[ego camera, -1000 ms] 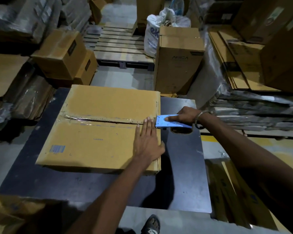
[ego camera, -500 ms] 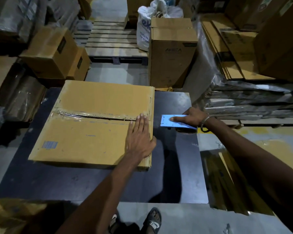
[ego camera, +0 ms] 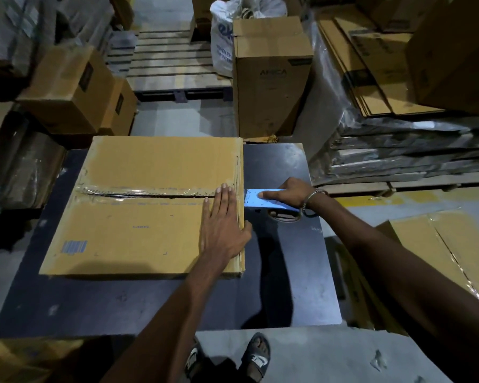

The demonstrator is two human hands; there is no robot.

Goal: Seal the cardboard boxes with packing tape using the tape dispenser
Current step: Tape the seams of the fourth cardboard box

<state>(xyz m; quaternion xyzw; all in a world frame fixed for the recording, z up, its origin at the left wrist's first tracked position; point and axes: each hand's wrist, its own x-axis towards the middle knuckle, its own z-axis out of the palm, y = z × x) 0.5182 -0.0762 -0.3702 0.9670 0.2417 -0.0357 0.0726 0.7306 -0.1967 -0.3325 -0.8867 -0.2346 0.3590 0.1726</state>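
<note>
Tape run finished at the right edge; dispenser back against the box end.

The cardboard box (ego camera: 150, 205) lies flat on the dark table (ego camera: 282, 286), left of centre, with clear tape (ego camera: 150, 190) along its middle seam. Half a second ago I saw the blue tape dispenser (ego camera: 263, 199) a little off the right edge; now it sits just beside that edge again, which I read as pressing or cutting the tail. My right hand (ego camera: 289, 193) grips the dispenser, forefinger laid along its top. My left hand (ego camera: 223, 230) lies flat on the box's right end, fingers straight and together, as before. A tall carton (ego camera: 270, 78) stands beyond the table, flattened cardboard (ego camera: 371, 64) far right; nothing blocks the seam.
</note>
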